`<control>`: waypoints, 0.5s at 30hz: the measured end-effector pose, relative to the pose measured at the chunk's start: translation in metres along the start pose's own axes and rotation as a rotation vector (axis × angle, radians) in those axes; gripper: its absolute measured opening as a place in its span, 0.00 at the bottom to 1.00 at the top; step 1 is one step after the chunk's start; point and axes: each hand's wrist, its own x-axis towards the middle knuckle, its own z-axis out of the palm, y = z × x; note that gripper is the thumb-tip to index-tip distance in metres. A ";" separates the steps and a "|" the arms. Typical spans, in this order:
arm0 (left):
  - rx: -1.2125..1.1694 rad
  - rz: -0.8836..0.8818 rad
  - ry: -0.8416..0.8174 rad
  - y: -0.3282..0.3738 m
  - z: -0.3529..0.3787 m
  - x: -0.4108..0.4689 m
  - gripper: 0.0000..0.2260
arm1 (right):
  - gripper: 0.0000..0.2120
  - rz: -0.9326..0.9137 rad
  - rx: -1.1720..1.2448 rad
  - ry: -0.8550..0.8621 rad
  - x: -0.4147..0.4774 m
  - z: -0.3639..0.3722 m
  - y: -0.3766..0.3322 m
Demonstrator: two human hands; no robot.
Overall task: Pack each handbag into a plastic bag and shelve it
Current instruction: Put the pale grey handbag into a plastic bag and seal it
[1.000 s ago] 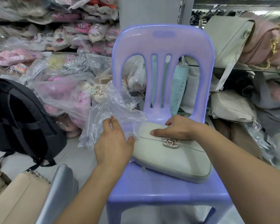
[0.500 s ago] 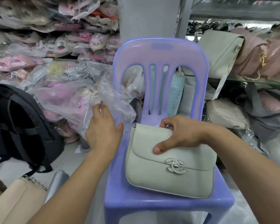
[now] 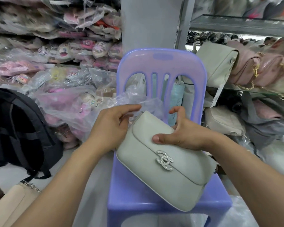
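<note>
A pale grey-green handbag with a sparkling clasp lies tilted on the seat of a purple plastic chair, its top left corner raised. My right hand grips the handbag's top edge, thumb on the flap and fingers curled behind it. My left hand is at the bag's raised corner and pinches the edge of a crumpled clear plastic bag. That plastic bag bunches up just behind the handbag, against the chair back. Its opening is hidden.
A black backpack stands on the floor at left, with a beige chain-strap bag in front of it. Wrapped goods pile up behind the chair's left. Shelves at right hold several handbags.
The handbag rose from flat to tilted, its corner lifted toward the plastic bag. My left hand carried the plastic bag rightward, from beside the chair to behind the handbag.
</note>
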 end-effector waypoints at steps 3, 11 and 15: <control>0.149 0.145 0.034 0.004 -0.005 -0.006 0.26 | 0.58 -0.052 0.160 0.024 -0.002 -0.001 0.006; 0.251 0.153 -0.102 0.008 -0.007 -0.025 0.36 | 0.32 -0.115 0.336 0.086 -0.006 -0.006 0.017; 0.376 0.178 -0.012 -0.007 0.005 -0.035 0.39 | 0.27 -0.072 0.354 0.088 -0.010 -0.008 0.018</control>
